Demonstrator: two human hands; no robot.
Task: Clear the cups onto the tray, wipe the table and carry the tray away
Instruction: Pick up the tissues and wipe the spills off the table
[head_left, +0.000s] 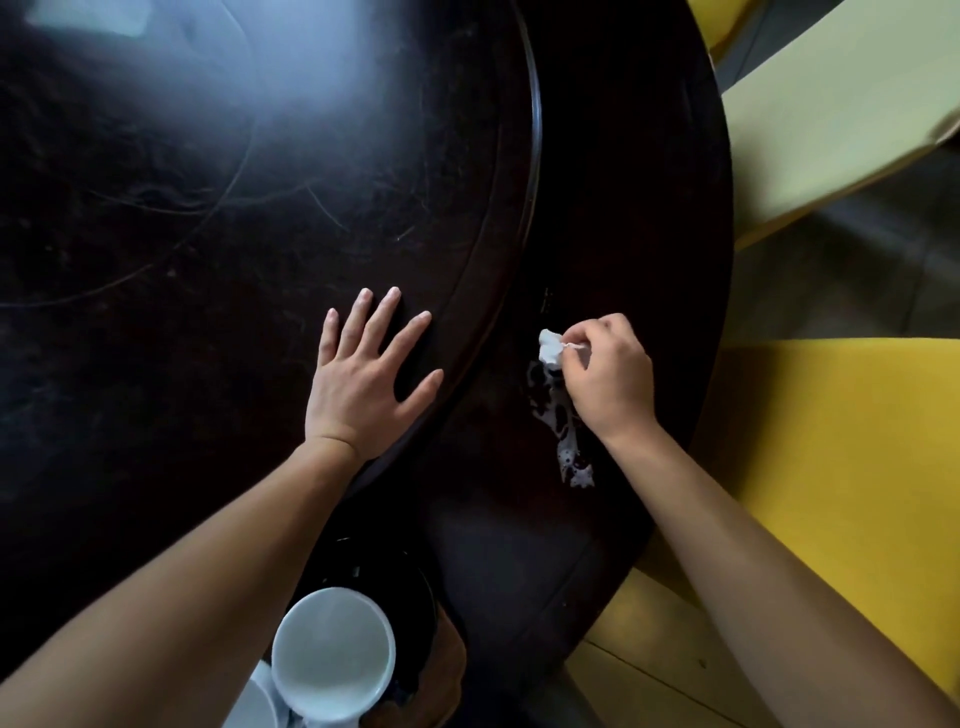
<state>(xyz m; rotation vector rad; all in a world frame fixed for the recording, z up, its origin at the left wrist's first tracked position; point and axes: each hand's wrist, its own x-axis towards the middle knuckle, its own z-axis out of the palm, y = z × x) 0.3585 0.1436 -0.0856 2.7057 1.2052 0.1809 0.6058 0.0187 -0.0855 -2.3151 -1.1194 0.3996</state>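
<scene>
Left hand (369, 374) is lying flat with fingers spread on the raised dark turntable (208, 208), while the right hand (605, 379) is pinching a crumpled white tissue (549, 347) right over a white spill (563, 431) on the table's outer ring (639, 208). White cups (332, 660) are sitting on the dark tray (410, 613) near the bottom edge, under the left forearm.

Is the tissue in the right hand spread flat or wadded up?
Wadded up. The tissue is a small crumpled lump pinched in the right hand's fingertips, beside the white spill on the dark table.
</scene>
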